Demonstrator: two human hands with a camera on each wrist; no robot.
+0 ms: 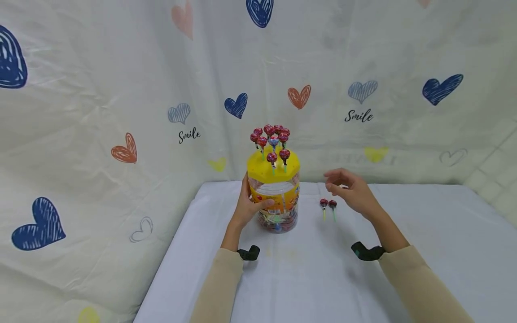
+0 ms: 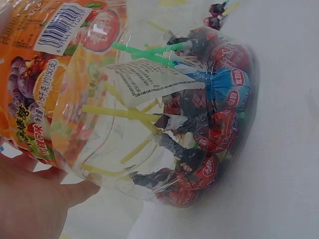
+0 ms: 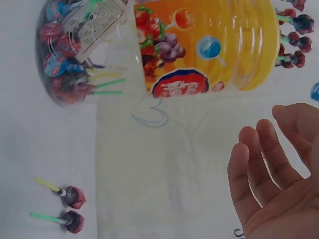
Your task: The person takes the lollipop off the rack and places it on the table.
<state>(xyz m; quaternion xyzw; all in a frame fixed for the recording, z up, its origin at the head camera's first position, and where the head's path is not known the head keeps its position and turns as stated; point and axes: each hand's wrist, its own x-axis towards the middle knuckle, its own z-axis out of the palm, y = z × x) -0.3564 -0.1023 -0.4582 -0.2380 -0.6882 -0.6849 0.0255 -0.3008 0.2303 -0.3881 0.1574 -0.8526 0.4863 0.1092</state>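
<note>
A clear plastic candy jar (image 1: 284, 204) with an orange fruit label and a yellow lid (image 1: 262, 172) stands upright on the table. Several lollipops (image 1: 284, 154) stick up from the lid, mostly red, one blue. More wrapped lollipops (image 2: 219, 129) lie in the jar's bottom. My left hand (image 1: 248, 206) grips the jar's left side, thumb across the front; its other fingers are partly hidden behind. To the right of the jar, my right hand (image 1: 353, 190) hovers with loosely bent fingers, holding nothing. Below it, two red lollipops (image 3: 74, 221) lie side by side on the table.
A white cloth covers the table (image 1: 307, 278). Behind it hangs a pale curtain (image 1: 323, 54) printed with hearts and "Smile". Dark wrist straps (image 1: 367, 252) sit by both sleeves. A paper slip (image 2: 149, 82) is inside the jar.
</note>
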